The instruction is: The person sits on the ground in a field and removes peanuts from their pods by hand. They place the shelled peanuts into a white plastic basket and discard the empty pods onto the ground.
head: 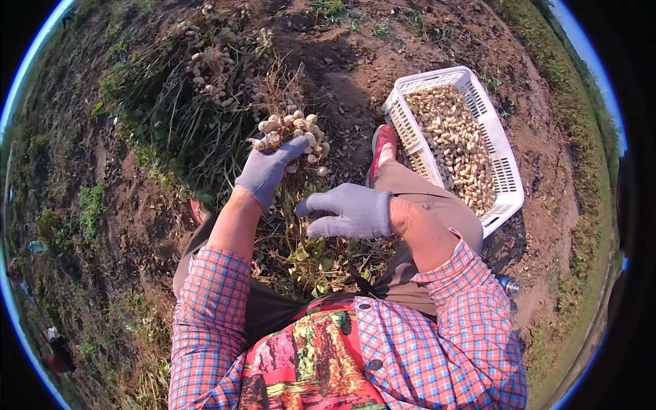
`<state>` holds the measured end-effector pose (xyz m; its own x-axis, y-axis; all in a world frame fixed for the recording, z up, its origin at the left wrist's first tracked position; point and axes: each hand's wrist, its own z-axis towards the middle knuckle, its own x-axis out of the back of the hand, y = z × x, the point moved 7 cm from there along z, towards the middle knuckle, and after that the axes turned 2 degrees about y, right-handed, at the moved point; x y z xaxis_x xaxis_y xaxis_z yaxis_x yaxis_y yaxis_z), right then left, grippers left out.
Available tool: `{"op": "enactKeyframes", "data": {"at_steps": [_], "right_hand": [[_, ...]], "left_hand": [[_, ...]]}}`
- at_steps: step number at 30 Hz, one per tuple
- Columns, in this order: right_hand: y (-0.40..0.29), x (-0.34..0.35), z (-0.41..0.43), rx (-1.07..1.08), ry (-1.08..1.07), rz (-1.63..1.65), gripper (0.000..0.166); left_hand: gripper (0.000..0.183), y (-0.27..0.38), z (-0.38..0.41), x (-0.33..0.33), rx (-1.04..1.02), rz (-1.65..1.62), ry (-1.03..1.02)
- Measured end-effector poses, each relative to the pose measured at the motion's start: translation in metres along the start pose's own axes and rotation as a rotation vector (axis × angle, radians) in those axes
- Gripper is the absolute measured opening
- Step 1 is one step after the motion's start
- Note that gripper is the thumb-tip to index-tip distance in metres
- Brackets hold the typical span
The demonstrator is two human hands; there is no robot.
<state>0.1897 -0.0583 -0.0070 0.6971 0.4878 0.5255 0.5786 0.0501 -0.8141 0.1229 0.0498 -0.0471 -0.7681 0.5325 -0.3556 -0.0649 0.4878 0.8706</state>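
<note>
My left hand (270, 171), in a grey knit glove, grips a peanut plant by its base. A thick cluster of peanut pods (294, 128) stands out above the thumb, with dry roots over it, and the leafy stems (307, 261) hang down between my legs. Just below and to the right is my right hand (348, 210), gloved alike, its thumb and fingers apart with nothing seen between them. Its fingertips point left towards the stems; whether they touch them I cannot tell.
A white plastic crate (505, 169) holding many loose peanuts (451, 138) stands by my right leg. Pulled peanut plants (169, 113) lie heaped at the upper left. My red shoe (383, 148) rests beside the crate. A bottle (508, 285) lies behind my right elbow. People are at the far left.
</note>
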Motion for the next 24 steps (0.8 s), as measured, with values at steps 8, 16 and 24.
{"op": "enactKeyframes", "data": {"at_steps": [8,16,24], "right_hand": [[0.049,0.093,-0.049,-0.205,0.723,0.567,0.026],[0.064,0.083,-0.039,-0.134,0.630,0.516,0.024],[0.073,0.057,-0.015,0.003,0.400,0.791,0.033]], "left_hand": [[0.029,-0.013,-0.013,-0.014,0.115,-0.025,-0.229],[0.043,-0.045,-0.013,-0.010,0.121,-0.013,-0.338],[0.040,-0.044,-0.031,-0.034,0.193,0.134,-0.512]]}}
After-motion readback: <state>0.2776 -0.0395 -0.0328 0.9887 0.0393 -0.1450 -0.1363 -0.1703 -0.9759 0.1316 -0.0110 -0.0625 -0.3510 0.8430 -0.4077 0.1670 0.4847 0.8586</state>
